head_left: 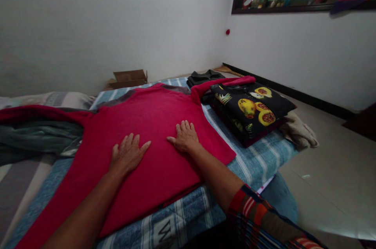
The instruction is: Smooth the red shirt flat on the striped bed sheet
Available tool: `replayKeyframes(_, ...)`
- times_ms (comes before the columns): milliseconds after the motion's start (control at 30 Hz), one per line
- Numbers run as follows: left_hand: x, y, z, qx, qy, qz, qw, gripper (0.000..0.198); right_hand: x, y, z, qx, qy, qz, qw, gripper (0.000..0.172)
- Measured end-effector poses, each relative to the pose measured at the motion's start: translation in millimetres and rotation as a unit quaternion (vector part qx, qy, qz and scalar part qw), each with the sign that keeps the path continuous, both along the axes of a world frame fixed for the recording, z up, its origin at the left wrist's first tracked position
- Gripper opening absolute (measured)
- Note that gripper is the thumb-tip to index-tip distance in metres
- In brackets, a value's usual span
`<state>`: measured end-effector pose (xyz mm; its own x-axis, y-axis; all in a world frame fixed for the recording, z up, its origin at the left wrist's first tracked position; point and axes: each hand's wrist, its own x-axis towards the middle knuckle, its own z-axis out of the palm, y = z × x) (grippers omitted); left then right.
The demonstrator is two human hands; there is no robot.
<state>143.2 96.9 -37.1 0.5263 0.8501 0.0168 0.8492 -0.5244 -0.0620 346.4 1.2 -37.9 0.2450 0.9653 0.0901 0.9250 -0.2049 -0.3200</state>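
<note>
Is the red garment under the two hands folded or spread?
Spread: the red garment lies flat, its sleeves reaching out to both sides.

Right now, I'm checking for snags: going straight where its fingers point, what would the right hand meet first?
First, more of the red long-sleeved top, then likely the grey strip at its far edge; depth unclear.

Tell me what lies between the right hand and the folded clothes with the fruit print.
Part of the red shirt, then a strip of blue striped cover; the head view shows this.
</note>
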Motion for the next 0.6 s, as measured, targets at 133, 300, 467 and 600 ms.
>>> replayKeyframes(133,1,0,-2.5,0.0,-0.009,0.017,1.0,0.064,0,-1,-1.1,0.005,-0.005,-0.002,1.0,0.079)
replayKeyframes(300,-2,0,-5.0,0.009,-0.005,0.014,1.0,0.06,-3,0,-2.9,0.008,-0.01,-0.004,1.0,0.079)
replayKeyframes(467,-7,-11,1.5,0.007,0.005,0.005,1.0,0.051,-9,0,-4.7,-0.006,-0.013,-0.003,1.0,0.079)
replayKeyframes(600,-10,-16,2.0,0.007,-0.037,0.034,0.999,0.057,-13,1,-9.9,-0.016,-0.018,0.0,1.0,0.079)
